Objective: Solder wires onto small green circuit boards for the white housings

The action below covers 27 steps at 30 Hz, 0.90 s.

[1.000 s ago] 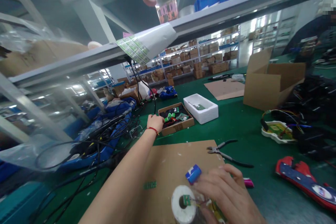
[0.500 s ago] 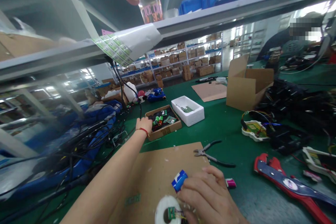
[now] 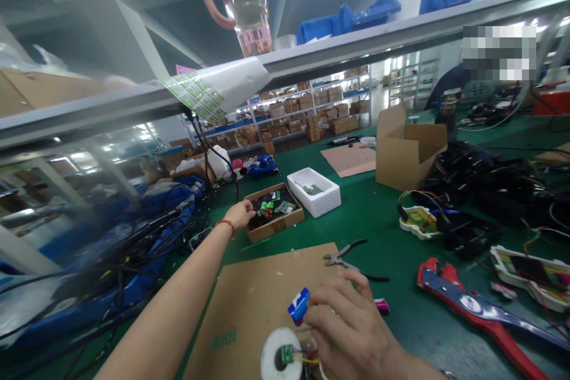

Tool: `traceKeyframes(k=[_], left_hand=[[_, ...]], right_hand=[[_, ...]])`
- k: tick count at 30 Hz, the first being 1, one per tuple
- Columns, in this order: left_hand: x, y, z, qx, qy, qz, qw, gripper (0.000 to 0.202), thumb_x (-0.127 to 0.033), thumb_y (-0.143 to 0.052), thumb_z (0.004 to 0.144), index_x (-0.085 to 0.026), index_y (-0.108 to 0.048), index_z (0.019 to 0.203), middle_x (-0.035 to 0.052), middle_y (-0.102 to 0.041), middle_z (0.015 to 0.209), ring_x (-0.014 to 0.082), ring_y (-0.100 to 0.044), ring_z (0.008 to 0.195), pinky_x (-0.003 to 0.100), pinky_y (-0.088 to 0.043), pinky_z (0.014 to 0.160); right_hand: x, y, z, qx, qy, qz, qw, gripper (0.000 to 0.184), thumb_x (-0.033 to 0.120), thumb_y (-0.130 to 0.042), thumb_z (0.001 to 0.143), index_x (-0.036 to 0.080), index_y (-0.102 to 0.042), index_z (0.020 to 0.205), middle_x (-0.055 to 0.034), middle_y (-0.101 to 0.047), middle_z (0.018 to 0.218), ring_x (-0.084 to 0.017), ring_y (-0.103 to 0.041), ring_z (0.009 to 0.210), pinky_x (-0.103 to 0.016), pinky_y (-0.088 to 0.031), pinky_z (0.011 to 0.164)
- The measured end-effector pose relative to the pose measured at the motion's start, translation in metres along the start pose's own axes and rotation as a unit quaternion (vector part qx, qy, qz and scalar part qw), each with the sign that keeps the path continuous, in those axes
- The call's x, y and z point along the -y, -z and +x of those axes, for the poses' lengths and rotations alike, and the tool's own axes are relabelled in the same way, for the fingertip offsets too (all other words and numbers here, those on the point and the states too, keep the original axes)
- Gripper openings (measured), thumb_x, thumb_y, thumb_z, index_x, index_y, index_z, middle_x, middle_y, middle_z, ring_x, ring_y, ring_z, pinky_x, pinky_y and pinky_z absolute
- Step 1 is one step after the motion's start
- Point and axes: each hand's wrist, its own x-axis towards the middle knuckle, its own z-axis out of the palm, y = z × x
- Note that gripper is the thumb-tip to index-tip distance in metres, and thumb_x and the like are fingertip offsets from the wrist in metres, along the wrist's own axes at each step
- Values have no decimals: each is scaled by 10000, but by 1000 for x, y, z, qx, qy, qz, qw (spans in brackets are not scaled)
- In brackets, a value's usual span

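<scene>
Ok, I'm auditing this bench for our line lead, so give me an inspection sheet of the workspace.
Surface: green mat with a brown cardboard sheet on it.
Job's things: cardboard tray of green boards and small parts; white roll with a wired green board at its hole; blue cylinder on the sheet.
Clutter: pliers, white foam box, open carton.
Grips: left hand open at the tray's edge; right hand curled beside the roll, hold unclear.
Cables: black bundles on the right; black cables on the left, over blue bags.
Surroundings: stocked carton shelving; a co-worker beyond.
</scene>
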Motion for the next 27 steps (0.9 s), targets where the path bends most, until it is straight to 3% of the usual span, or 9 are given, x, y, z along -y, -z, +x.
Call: traceKeyframes(k=[6,12,20,23,25,27], left_hand=[[7,-4,-11,-45,18,-133,990,324,-327,-565,889,-176,-536,1174,83,-583,1168,211,-610,968,416,-531,809],[7,-9,-26,-97,31,-205,974,307,-325,-568,886,-174,-551,1152,84,-581,1178,216,-603,990,426,-522,828],[-12,-8,-65,-119,51,-258,958,291,-332,-570,884,-155,-561,1115,71,-609,1094,196,-620,912,399,-532,778],[-23,-5,-85,-142,62,-260,953,245,-338,-577,866,-159,-586,1034,58,-616,1001,234,-592,962,477,-466,868],[-30,-4,-101,-180,56,-296,936,330,-432,-551,838,-192,-562,1064,81,-615,980,335,-560,1014,570,-405,905],[-38,-6,-122,-176,13,-368,913,474,-538,-532,794,-249,-497,1168,50,-635,945,309,-602,951,513,-450,884]], right_hand=[[-3,6,1,40,-28,5,999,113,158,-497,835,215,-594,821,-9,-629,843,-185,-516,826,-400,-269,904],[-9,9,1,69,-42,13,997,101,170,-505,830,201,-599,850,-25,-617,883,-195,-502,876,-394,-257,893],[-8,10,4,62,-61,-11,996,92,163,-556,780,204,-590,855,-12,-631,908,-185,-510,911,-385,-244,921],[-9,9,5,63,-74,-39,995,168,202,-594,751,221,-590,918,3,-640,917,-180,-525,923,-376,-259,929],[-11,9,6,53,-96,-28,994,258,248,-623,741,225,-582,994,-2,-646,943,-189,-533,938,-382,-272,939],[-11,10,6,25,-140,25,990,407,277,-665,713,210,-553,1099,-30,-639,997,-211,-535,961,-402,-297,949]])
